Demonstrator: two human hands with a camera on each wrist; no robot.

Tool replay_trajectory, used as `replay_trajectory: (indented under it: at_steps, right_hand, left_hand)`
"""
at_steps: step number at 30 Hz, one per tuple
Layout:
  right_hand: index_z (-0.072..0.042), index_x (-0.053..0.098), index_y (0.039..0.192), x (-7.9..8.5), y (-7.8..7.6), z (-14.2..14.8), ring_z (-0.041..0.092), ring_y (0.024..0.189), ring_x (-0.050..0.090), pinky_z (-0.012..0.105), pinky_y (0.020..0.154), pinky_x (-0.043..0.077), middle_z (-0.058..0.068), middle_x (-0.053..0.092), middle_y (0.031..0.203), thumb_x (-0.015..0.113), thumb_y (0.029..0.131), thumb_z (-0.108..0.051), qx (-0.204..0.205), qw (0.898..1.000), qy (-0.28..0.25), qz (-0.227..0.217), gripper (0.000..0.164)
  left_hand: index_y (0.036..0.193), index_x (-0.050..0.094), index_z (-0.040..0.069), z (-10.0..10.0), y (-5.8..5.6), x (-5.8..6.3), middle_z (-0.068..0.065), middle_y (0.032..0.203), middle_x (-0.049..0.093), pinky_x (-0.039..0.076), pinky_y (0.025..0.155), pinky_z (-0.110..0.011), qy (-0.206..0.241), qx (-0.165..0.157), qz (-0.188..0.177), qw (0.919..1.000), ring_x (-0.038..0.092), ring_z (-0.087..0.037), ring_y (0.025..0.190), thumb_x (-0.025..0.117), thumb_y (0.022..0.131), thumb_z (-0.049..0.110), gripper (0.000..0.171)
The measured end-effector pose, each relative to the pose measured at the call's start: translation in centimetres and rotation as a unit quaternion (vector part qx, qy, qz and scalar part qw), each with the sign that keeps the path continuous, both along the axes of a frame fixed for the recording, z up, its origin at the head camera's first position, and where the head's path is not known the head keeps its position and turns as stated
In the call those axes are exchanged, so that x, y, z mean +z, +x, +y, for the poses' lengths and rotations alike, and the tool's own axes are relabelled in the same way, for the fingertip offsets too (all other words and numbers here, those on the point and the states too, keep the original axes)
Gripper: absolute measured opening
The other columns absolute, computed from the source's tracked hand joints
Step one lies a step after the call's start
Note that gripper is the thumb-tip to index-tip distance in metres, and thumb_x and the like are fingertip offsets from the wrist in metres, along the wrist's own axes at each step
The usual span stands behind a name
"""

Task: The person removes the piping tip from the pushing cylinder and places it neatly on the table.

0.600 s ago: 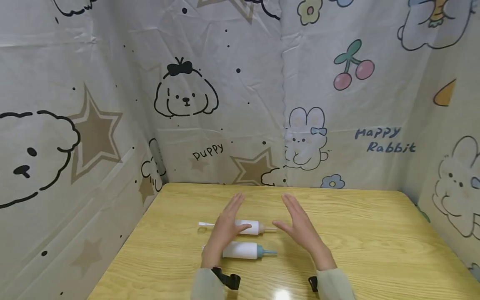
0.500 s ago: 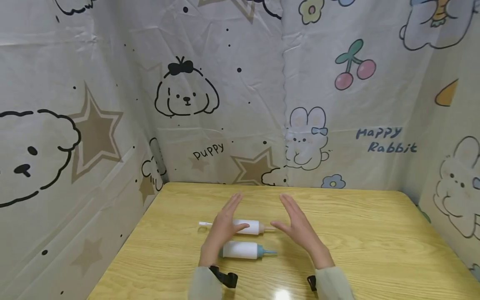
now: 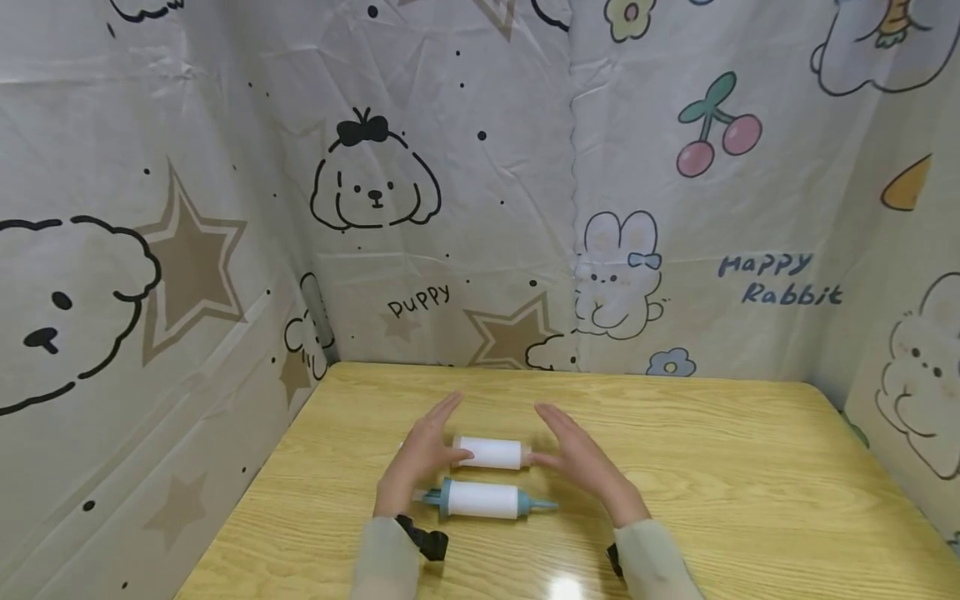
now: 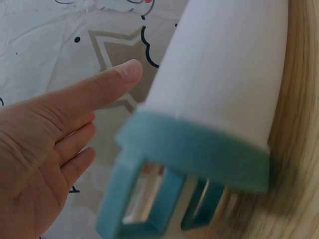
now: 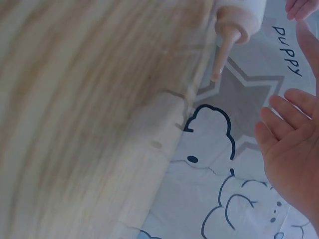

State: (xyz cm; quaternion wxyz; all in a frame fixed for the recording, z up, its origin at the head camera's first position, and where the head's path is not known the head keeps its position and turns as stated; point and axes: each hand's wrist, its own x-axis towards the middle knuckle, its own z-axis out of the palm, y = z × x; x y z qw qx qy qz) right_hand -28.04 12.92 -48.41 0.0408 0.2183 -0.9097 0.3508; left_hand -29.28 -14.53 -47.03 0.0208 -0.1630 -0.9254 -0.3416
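Observation:
Two large syringes lie side by side on the wooden table, tips to the right. The nearer one (image 3: 483, 500) has a white barrel, teal collars, a teal tip and an open-framed teal handle (image 4: 139, 194). Behind it is a white syringe with beige ends (image 3: 489, 452); its beige nozzle (image 5: 228, 45) shows in the right wrist view, while my right thumb overlaps that end in the head view. My left hand (image 3: 422, 457) hovers at the left end of the far syringe, fingers straight, thumb overlapping its barrel. At the right end my right hand (image 3: 585, 462) holds nothing, fingers extended.
The yellow wood-grain table (image 3: 750, 483) extends well to the right of both syringes. A printed curtain (image 3: 495, 208) with cartoon animals encloses its back and sides. Dark straps (image 3: 423, 537) circle the wrists below light sleeves.
Both hands have shifted left and slightly toward me, still spread apart. The nearer syringe's teal handle end has come into sight, and the far syringe's nozzle is now covered. Both syringes stay put.

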Motion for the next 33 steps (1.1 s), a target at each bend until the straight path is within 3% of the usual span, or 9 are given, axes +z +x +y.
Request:
replay_trajectory:
  at_steps: [5,10,15,21,27,33]
  right_hand:
    - [-0.003,0.033,0.152,-0.4,-0.4,-0.5,0.039,0.145,0.032,0.055,0.12,0.027,0.019,0.036,0.156,0.072,0.089,-0.028,0.019,0.999,0.005,-0.028,0.078]
    - [0.004,0.043,0.144,-0.6,-0.7,-0.8,0.042,0.137,0.044,0.055,0.115,0.036,0.024,0.048,0.146,0.074,0.087,-0.024,0.033,0.998,0.026,-0.037,0.071]
    - [0.01,0.055,0.129,-0.5,-1.0,-1.0,0.04,0.118,0.06,0.051,0.101,0.05,0.027,0.062,0.127,0.073,0.087,-0.02,0.064,0.996,0.058,-0.019,0.055]
    - [0.004,0.065,0.114,-0.5,-1.3,-1.3,0.025,0.096,0.068,0.041,0.084,0.058,0.016,0.071,0.108,0.071,0.089,-0.016,0.075,0.994,0.073,-0.017,0.032]
    - [-0.002,0.071,0.105,-0.8,-1.5,-1.7,0.016,0.089,0.066,0.035,0.078,0.057,0.009,0.073,0.1,0.068,0.092,-0.014,0.07,0.994,0.079,-0.013,0.018]
    - [-0.001,0.071,0.103,-0.9,-1.5,-1.5,0.017,0.089,0.067,0.035,0.078,0.057,0.01,0.074,0.1,0.066,0.093,-0.012,0.077,0.994,0.076,-0.009,0.016]
  left_hand:
    - [0.152,0.035,0.016,-0.8,-0.5,-0.4,-0.012,0.158,0.036,0.039,0.112,-0.056,0.023,-0.002,-0.046,0.9987,0.034,-0.038,0.145,0.082,0.079,0.022,0.087]
    - [0.149,0.041,0.012,-1.3,-0.7,-0.8,-0.014,0.154,0.041,0.04,0.111,-0.056,0.013,-0.002,-0.08,0.9967,0.036,-0.04,0.142,0.083,0.079,0.024,0.083]
    - [0.146,0.043,0.005,-1.6,-0.8,-1.2,-0.017,0.151,0.045,0.043,0.108,-0.055,0.003,-0.027,-0.088,0.9958,0.045,-0.04,0.137,0.082,0.079,0.02,0.079]
    - [0.14,0.049,-0.001,-1.8,-0.9,-1.9,-0.023,0.146,0.049,0.056,0.096,-0.043,0.04,-0.062,-0.102,0.9921,0.061,-0.039,0.12,0.08,0.079,0.007,0.069]
    - [0.134,0.055,-0.002,-1.9,-1.0,-2.2,-0.024,0.136,0.057,0.058,0.093,-0.039,0.05,-0.071,-0.09,0.9922,0.06,-0.04,0.12,0.08,0.078,0.005,0.061]
    - [0.133,0.057,0.0,-2.0,-0.9,-2.3,-0.022,0.134,0.059,0.058,0.091,-0.037,0.053,-0.073,-0.085,0.9923,0.063,-0.037,0.117,0.081,0.078,0.009,0.06]
